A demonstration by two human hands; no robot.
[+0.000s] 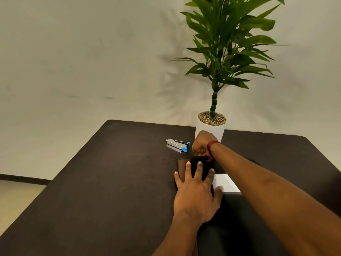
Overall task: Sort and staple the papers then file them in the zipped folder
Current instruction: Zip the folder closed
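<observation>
Left hand (195, 193) spread flat on the black zipped folder (182, 165) on the table (110, 182); right hand (202, 145) pinches its far edge, seemingly working the zip. Lined papers (226, 182) show alongside, stapler (178, 144) beyond. Next move likely needs a steady pull along the zip.

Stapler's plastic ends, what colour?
Blue, on the silver-and-black stapler; it shows clearest in the head view.

A potted plant (210, 130) stands at the table's (110, 182) far edge, the stapler (178, 144) just left of it, the folder (193, 160) in front.
</observation>
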